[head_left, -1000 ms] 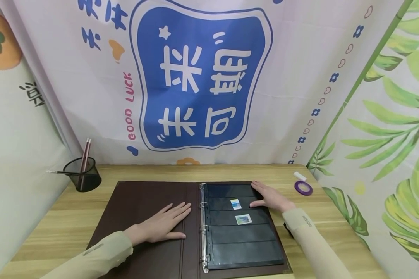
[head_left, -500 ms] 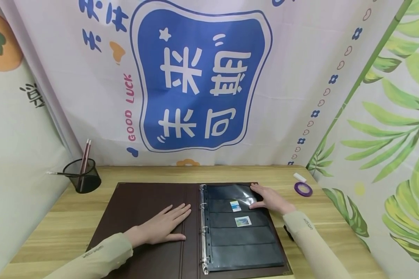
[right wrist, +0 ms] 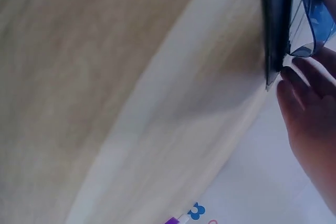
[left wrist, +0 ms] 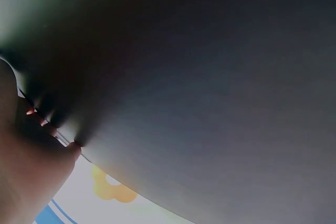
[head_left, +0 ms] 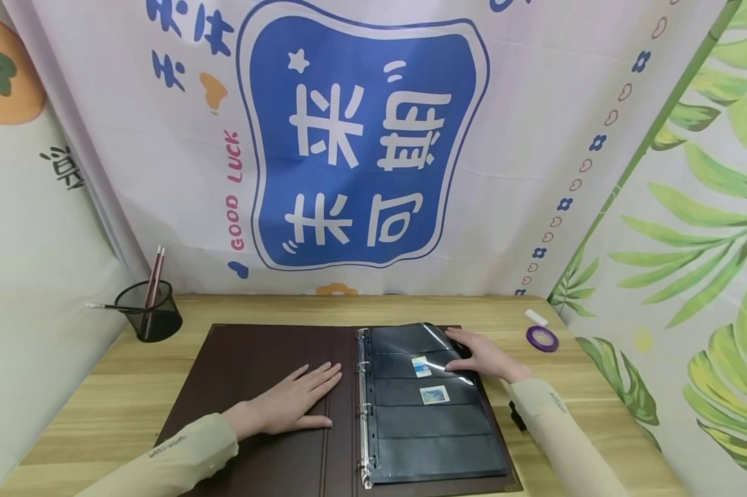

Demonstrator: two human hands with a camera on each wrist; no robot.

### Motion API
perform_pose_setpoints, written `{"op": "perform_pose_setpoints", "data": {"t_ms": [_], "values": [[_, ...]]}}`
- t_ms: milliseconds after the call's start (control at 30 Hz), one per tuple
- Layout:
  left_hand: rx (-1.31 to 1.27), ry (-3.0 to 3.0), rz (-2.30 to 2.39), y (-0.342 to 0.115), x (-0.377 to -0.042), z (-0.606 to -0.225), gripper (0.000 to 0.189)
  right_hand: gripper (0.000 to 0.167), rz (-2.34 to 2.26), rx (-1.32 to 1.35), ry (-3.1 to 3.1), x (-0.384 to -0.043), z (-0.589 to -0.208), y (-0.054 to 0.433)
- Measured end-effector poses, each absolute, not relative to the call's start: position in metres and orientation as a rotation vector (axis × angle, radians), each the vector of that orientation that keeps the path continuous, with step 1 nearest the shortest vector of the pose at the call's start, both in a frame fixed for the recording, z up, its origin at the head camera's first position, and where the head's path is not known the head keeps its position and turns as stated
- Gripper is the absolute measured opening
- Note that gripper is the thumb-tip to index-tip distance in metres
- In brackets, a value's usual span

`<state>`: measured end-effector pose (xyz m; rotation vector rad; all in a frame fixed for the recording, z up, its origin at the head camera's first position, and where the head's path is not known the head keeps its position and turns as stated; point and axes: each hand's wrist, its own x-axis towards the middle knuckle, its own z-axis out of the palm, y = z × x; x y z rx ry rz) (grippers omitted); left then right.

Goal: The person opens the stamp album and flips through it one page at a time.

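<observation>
A dark brown ring-binder stamp album (head_left: 268,362) lies open on the table. On its right half, a black stock page (head_left: 435,452) with clear pocket strips sits on metal rings (head_left: 364,414). Two small stamps, an upper one (head_left: 421,366) and a lower one (head_left: 434,395), show in the strips. My left hand (head_left: 286,404) rests flat on the inside of the left cover, fingers spread. At the upper right corner, my right hand (head_left: 488,355) pinches the page's edge, bending that corner up. The right wrist view shows the curled page (right wrist: 316,14) between thumb and fingers.
A black mesh pen cup (head_left: 159,321) with several pencils stands at the back left. At the right rear lie a purple roll of tape (head_left: 542,338) and a white eraser-like block (head_left: 536,317). A printed cloth (head_left: 361,138) hangs behind the table.
The page's upper right corner has curled up off the cover under my right hand, and bright reflections now run across it. My left hand has stayed in place.
</observation>
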<state>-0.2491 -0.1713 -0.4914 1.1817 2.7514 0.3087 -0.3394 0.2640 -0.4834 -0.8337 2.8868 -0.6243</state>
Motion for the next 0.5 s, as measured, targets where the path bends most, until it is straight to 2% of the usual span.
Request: {"op": "perform_pose_setpoints", "data": {"t_ms": [500], "values": [[1.149,2.752,0.281,-0.172,-0.25,-0.494,0.084,0.082,-0.697,-0.665,2.814,-0.331,-0.467,0.265]]}}
